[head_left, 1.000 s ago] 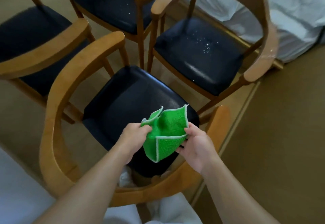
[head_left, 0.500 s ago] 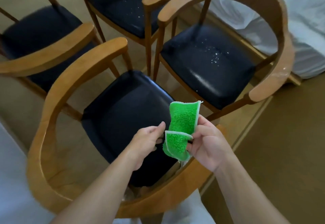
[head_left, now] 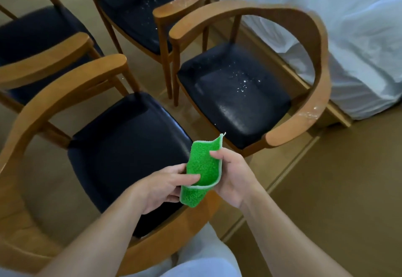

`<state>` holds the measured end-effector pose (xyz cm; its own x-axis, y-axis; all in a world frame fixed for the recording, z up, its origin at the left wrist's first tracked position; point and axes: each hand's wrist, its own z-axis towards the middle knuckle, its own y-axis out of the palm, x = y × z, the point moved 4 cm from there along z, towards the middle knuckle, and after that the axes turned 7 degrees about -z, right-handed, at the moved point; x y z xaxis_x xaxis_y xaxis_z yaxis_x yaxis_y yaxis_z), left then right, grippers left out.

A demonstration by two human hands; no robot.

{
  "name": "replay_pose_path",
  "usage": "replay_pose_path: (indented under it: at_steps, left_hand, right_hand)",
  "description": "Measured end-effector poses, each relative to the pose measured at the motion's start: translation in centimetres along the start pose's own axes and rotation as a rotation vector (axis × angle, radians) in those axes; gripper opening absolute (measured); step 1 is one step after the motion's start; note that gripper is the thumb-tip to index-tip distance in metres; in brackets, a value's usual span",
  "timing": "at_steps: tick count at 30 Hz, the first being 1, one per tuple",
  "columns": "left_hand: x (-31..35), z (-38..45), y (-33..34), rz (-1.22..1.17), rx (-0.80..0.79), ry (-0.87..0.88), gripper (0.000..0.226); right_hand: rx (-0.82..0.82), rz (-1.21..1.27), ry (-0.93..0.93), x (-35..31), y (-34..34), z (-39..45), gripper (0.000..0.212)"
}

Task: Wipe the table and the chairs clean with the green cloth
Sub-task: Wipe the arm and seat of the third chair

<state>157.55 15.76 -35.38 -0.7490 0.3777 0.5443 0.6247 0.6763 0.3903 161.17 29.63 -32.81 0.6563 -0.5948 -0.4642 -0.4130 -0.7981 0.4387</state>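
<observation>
The green cloth, folded over with a white hem, hangs between both hands above the front edge of the nearest chair. My left hand pinches its lower left part, thumb on top. My right hand grips its right side, thumb pressing the upper face. The nearest chair has a dark seat and a curved wooden back. To its right, a second chair carries white specks on its dark seat and white marks on its armrest. A third chair behind also has specks on its seat.
A fourth chair stands at the far left. Something covered in white sheeting fills the upper right, on a low wooden base. Tan floor lies to the right of the chairs. My white-clad legs show at the bottom.
The cloth went from spread open between both hands to folded into a narrow strip. My left hand closed in and took hold of its lower part. The view shifted slightly.
</observation>
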Motion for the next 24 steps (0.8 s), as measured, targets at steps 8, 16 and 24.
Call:
replay_pose_path:
  at_steps: [8,16,24]
  left_hand:
    - [0.2,1.2,1.1,0.147,0.069,-0.012,0.098]
    - [3.2,7.2,5.7,-0.052,0.178,0.051,0.056]
    - [6.1,18.2,14.3,0.015,0.278,0.059,0.065]
  right_hand:
    - [0.056,0.226,-0.130,-0.1,-1.4,-0.6,0.056]
    - [-0.003,0.082,-0.064,-7.3,-6.7,1.7,0.039]
    - [0.200,-0.241,-0.042,-16.0,-19.2,2.7,0.016]
